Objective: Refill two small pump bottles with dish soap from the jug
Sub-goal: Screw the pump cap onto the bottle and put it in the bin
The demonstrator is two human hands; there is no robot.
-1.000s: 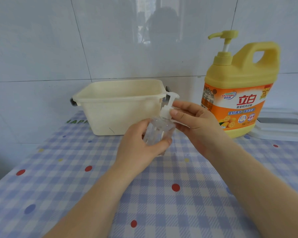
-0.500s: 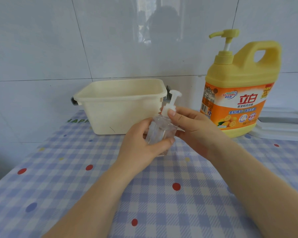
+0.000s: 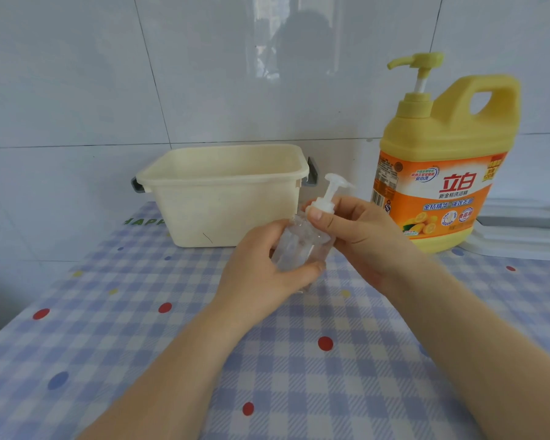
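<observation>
Since 1.0 s ago pump head turned rightward; left hand [image 3: 261,265] grips clear pump bottle [image 3: 302,246] body, right hand [image 3: 353,230] pinches its white collar, above counter [image 3: 140,344] centre, jug [image 3: 442,173] far right.

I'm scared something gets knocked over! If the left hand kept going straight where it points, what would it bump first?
Probably the cream tub. The left hand, wrapped round the small clear bottle, points up and away toward it. Depth is hard to judge, though.
</observation>
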